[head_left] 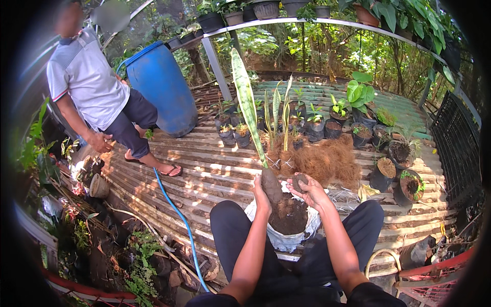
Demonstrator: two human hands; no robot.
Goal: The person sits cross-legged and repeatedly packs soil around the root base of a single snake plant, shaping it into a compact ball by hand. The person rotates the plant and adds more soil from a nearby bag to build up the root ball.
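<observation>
Corrugated sheets (pixel 220 158) pave the open-air space, brown and dappled with sun nearby, and a green stretch (pixel 394 120) lies on the far right. Leafy trees (pixel 327 48) close off the far side behind a pale metal rail (pixel 307 21) lined with potted plants. On the far left, a blue barrel (pixel 162 92) stands behind another person (pixel 94 84) in a light shirt and sandals; a blue hose (pixel 180 215) runs from near that person's feet toward the near edge. A black lattice panel (pixel 458 146) leans on the right, with part of a red frame (pixel 440 271) nearer.

Between the seated person's knees sits a white sack (pixel 285 242) of dark soil (pixel 287 217). Just above it, the left hand (pixel 262 198) curls against the brown root ball (pixel 271 185) of a tall variegated leaf (pixel 246 102), which tilts to the left. The right hand (pixel 313 193) pinches a dark lump (pixel 299 181), probably soil, though its texture is hard to make out. Beyond the hands, brown fibre (pixel 332 161) is heaped in front of small potted plants (pixel 316 125).
</observation>
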